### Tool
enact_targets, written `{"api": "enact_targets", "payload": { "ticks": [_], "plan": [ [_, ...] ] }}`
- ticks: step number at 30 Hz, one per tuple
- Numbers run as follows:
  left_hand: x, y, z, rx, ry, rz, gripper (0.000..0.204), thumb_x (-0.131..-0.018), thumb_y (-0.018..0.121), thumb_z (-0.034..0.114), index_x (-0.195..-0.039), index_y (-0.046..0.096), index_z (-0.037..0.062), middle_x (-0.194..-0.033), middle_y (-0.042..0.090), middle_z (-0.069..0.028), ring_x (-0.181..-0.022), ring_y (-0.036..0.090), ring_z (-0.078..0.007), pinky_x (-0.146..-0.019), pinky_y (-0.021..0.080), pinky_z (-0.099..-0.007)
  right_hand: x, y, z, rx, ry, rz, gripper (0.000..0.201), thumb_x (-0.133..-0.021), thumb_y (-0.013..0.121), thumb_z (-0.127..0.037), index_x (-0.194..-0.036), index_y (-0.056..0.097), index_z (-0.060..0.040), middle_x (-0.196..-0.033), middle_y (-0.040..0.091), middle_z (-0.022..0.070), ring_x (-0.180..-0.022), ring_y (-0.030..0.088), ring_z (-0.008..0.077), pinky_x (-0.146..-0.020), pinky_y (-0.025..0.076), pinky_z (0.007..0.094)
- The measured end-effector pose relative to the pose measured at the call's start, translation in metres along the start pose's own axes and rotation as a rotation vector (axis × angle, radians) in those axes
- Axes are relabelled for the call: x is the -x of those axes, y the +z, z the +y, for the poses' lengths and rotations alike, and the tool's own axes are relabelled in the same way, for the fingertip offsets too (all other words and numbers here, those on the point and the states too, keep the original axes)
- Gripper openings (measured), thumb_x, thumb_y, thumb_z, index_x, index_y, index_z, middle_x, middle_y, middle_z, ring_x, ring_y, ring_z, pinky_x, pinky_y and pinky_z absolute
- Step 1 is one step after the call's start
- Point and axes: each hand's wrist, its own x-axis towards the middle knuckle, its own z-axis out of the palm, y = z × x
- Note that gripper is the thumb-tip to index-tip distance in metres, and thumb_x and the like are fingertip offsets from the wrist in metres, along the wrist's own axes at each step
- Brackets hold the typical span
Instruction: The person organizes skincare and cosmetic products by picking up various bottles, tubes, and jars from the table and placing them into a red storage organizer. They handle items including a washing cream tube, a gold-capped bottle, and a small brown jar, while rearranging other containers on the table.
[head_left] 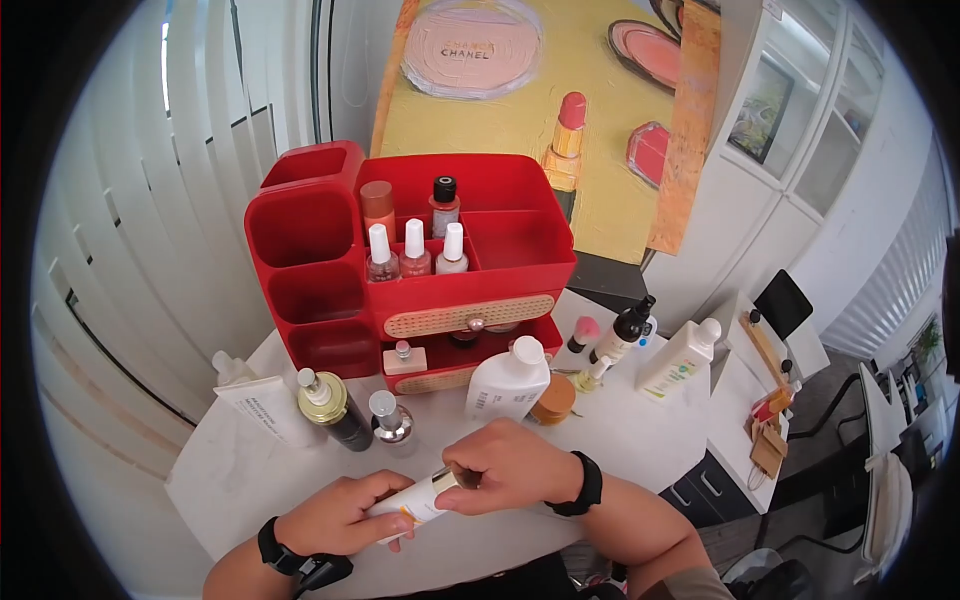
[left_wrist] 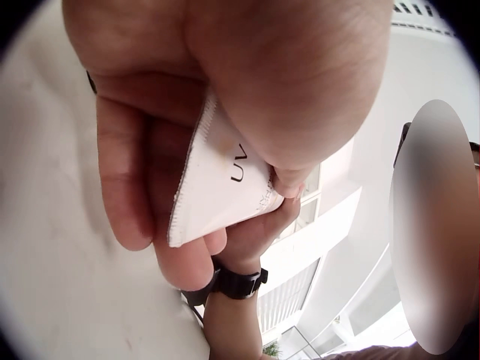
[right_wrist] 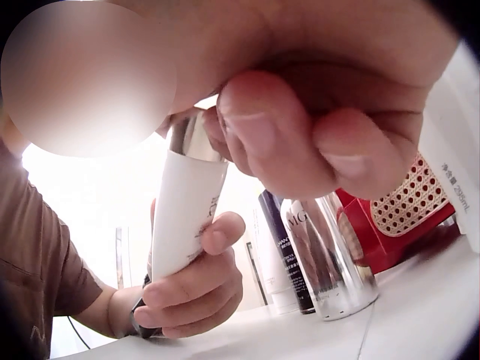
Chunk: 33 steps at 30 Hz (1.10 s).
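Note:
A white tube with a crimped end and "UV" lettering [left_wrist: 217, 176] is held between both hands above the table's front part. My left hand [head_left: 335, 512] grips the tube's body, thumb on top and fingers underneath. At the other end, my right hand [head_left: 515, 465] has its thumb and curled fingers round the shiny gold-toned cap [head_left: 452, 482]. In the right wrist view the cap [right_wrist: 193, 135] sits against the tube's white body [right_wrist: 187, 202]. A silver pump bottle [head_left: 391, 420] stands just beyond the hands, beside a dark bottle with a gold top [head_left: 335, 410].
Behind stands a red organizer [head_left: 470, 292] with nail polish bottles [head_left: 414, 250] and an open lower drawer [head_left: 545, 335]. A large white bottle [head_left: 510, 380] and an amber jar [head_left: 554, 400] stand before it. White tubes [head_left: 268, 408] stand left; a white bottle [head_left: 680, 362] stands right.

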Motion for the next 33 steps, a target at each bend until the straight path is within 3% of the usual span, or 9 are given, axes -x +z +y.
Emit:
{"api": "enact_targets", "payload": {
  "ticks": [7, 10, 13, 15, 28, 33],
  "plan": [
    [0.003, -0.001, -0.001, 0.034, 0.006, -0.072, 0.039, -0.104, 0.061, 0.021, -0.135, 0.051, -0.0013, -0.102, 0.072, -0.0098, -0.083, 0.073, -0.0151, -0.075, 0.058, -0.0298, 0.002, 0.002, -0.002, -0.093, -0.08, 0.01, 0.044, -0.087, 0.075, -0.04, -0.078, 0.051, -0.0046, -0.063, 0.058, 0.0077, -0.055, 0.059, 0.0279, -0.051, 0.044, 0.0365],
    [0.001, -0.001, -0.006, 0.108, -0.02, -0.092, 0.044, -0.101, 0.066, 0.023, -0.135, 0.052, -0.0005, -0.102, 0.072, -0.0093, -0.081, 0.072, -0.0147, -0.074, 0.058, -0.0298, 0.001, 0.002, -0.001, -0.069, -0.097, -0.038, 0.044, -0.086, 0.076, -0.041, -0.079, 0.052, -0.0052, -0.064, 0.059, 0.0066, -0.056, 0.061, 0.0276, -0.051, 0.044, 0.0366],
    [-0.001, -0.001, -0.005, -0.001, -0.028, -0.088, 0.049, -0.097, 0.073, 0.026, -0.134, 0.053, 0.0012, -0.101, 0.072, -0.0085, -0.078, 0.073, -0.0147, -0.073, 0.058, -0.0293, 0.001, 0.002, -0.002, -0.038, -0.112, -0.065, 0.043, -0.087, 0.074, -0.041, -0.077, 0.052, -0.0054, -0.062, 0.059, 0.0067, -0.055, 0.061, 0.0275, -0.05, 0.043, 0.0375],
    [-0.002, -0.002, -0.002, -0.052, -0.144, -0.113, 0.053, -0.092, 0.078, 0.03, -0.131, 0.055, 0.0031, -0.098, 0.073, -0.0078, -0.075, 0.073, -0.0151, -0.071, 0.057, -0.0288, 0.001, 0.002, -0.002, -0.028, -0.109, -0.081, 0.042, -0.088, 0.073, -0.04, -0.077, 0.052, -0.0051, -0.061, 0.058, 0.0073, -0.055, 0.061, 0.0282, -0.05, 0.043, 0.038],
    [-0.001, 0.002, 0.001, -0.115, -0.091, -0.042, 0.051, -0.092, 0.078, 0.032, -0.129, 0.056, 0.0044, -0.098, 0.073, -0.0081, -0.075, 0.074, -0.0162, -0.07, 0.057, -0.0295, 0.001, 0.005, 0.005, -0.006, -0.055, -0.09, 0.043, -0.09, 0.069, -0.041, -0.076, 0.051, -0.0041, -0.059, 0.058, 0.0092, -0.054, 0.059, 0.0318, -0.049, 0.042, 0.0407],
    [0.001, 0.0, 0.001, -0.186, -0.003, -0.067, 0.048, -0.093, 0.077, 0.03, -0.128, 0.057, 0.0048, -0.096, 0.074, -0.0064, -0.074, 0.074, -0.0155, -0.07, 0.057, -0.0295, 0.002, 0.005, 0.0, -0.022, -0.172, -0.021, 0.044, -0.086, 0.074, -0.043, -0.08, 0.051, -0.0065, -0.06, 0.055, 0.0057, -0.055, 0.059, 0.0292, -0.049, 0.041, 0.0395]
  ]
}}
